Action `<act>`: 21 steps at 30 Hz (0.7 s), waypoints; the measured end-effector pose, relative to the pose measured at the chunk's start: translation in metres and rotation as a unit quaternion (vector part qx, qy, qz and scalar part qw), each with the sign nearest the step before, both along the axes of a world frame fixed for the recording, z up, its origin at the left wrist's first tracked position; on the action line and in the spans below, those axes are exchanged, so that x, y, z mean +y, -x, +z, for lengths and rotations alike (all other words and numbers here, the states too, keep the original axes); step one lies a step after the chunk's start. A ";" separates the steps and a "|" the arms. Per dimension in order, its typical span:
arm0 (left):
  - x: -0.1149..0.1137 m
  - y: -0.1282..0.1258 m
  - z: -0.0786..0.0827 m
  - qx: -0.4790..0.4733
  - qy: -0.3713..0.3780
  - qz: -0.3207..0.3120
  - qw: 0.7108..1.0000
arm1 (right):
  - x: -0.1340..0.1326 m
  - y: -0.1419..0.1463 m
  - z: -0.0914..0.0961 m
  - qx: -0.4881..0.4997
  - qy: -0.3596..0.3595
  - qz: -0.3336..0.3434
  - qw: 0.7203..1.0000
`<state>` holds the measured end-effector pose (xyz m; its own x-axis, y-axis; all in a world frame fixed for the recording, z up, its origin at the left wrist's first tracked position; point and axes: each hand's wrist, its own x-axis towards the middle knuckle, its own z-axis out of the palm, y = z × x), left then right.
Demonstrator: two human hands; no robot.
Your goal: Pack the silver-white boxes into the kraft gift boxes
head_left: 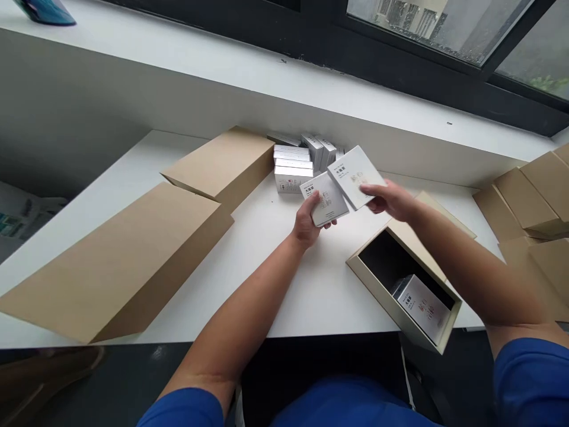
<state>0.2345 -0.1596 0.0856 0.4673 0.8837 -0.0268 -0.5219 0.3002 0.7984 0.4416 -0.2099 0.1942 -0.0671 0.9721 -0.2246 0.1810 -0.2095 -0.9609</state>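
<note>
My left hand (307,220) is closed around a small white box (328,207) with dark print, held over the table. In my right hand (390,198) is a second white box (355,173), gripped at its right edge; it overlaps the upper right corner of the first. Below my right forearm stands an open beige gift box (377,290) with a dark inside, tilted in view and reaching past the table's front edge. Inside its near end lies another white box (424,308). More white boxes (294,178) are stacked and standing at the back, behind my hands.
Two long brown boxes (120,255) (226,160) lie on the white table (249,279) at the left. Several brown boxes (528,196) are piled at the far right. A beige lid or panel (448,216) lies behind the gift box. A ledge and window (422,29) run along the back.
</note>
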 end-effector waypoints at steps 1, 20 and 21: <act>-0.005 0.002 0.005 -0.006 -0.012 -0.026 1.000 | -0.006 0.014 -0.001 0.013 -0.001 0.007 1.000; -0.093 -0.030 0.074 0.089 -0.266 -0.054 0.958 | -0.179 0.035 0.039 -0.313 0.000 -0.049 0.948; -0.099 -0.030 0.082 0.093 -0.273 -0.066 0.955 | -0.186 0.031 0.041 -0.304 -0.027 -0.046 0.951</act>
